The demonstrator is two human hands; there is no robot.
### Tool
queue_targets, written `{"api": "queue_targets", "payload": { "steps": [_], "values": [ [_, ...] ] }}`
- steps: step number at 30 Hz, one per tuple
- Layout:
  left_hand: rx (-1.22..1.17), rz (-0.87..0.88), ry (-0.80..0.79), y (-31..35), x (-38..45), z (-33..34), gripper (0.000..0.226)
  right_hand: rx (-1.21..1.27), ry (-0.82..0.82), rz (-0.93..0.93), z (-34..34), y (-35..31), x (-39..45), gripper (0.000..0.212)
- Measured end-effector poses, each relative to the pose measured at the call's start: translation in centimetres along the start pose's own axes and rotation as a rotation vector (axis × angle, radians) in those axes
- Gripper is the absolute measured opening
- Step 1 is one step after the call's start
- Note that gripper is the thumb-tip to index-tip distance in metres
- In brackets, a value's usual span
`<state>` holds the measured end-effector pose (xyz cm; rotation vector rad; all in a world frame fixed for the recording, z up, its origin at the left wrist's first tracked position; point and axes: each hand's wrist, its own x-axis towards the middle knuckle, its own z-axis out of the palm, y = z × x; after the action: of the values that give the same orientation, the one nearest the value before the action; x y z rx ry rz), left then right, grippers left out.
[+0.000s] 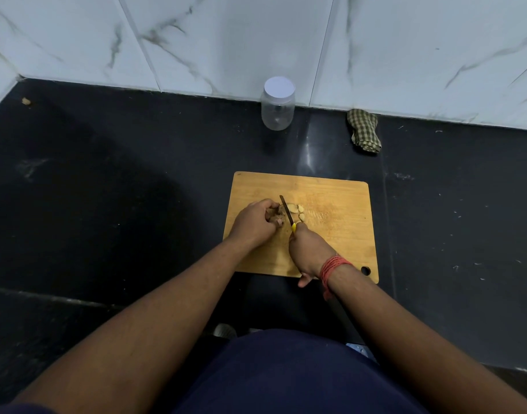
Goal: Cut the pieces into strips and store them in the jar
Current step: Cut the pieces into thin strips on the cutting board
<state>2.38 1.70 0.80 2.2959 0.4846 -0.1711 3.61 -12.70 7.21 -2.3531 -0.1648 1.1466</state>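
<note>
Gripping a knife (287,213) in the right hand (308,252), fingers curled round the yellow handle, blade lying on the board (331,234) and pointing away toward the wall. Wearing a red thread (332,268) wound round the right wrist. Holding down a brownish piece (278,219) with the left hand (254,224), fingers bent over it and fingertips pinching it just left of the blade. Lying just right of the blade, a few pale cut slices (296,211), close together on the wood, touching or nearly touching the knife edge. Resting flat on the dark counter (107,204), the board, with a round hanging hole (365,270) at its near right corner. Standing well beyond the board, near the wall, a clear jar (277,103), upright, white lid on, nothing plainly seen inside. Lying to the right of the jar, apart from it, a crumpled checked cloth (363,130), close to the base of the marble-patterned wall (256,34). Sitting far off at the left back corner of the counter, a small brownish scrap (26,101), too small to identify.
</note>
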Motion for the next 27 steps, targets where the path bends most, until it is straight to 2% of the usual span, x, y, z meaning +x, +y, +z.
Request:
{"api": "queue_targets", "payload": {
  "steps": [9,13,19,22,25,27],
  "values": [
    [0.027,-0.005,-0.015,-0.1,0.2,0.1,0.042,-0.036,0.064,-0.050,0.2,0.1,0.7,0.037],
    [0.029,-0.002,-0.021,-0.1,0.1,0.0,0.040,-0.130,-0.092,0.029,0.0,-1.1,1.4,0.044],
    [0.027,0.009,-0.007,0.0,0.1,-0.1,0.037,-0.221,-0.143,0.028,-0.1,-1.9,1.1,0.033],
    [0.022,-0.003,0.022,0.3,-0.2,0.2,0.036,-0.172,-0.083,0.000,-0.2,-1.6,1.2,0.021],
    [0.035,-0.015,0.037,0.7,-0.2,0.4,0.034,-0.207,-0.172,0.050,-0.5,-1.2,1.1,0.023],
    [0.047,-0.017,0.024,0.8,-0.3,0.4,0.034,-0.164,-0.158,0.066,-0.9,-1.2,1.0,0.022]
  ]
}}
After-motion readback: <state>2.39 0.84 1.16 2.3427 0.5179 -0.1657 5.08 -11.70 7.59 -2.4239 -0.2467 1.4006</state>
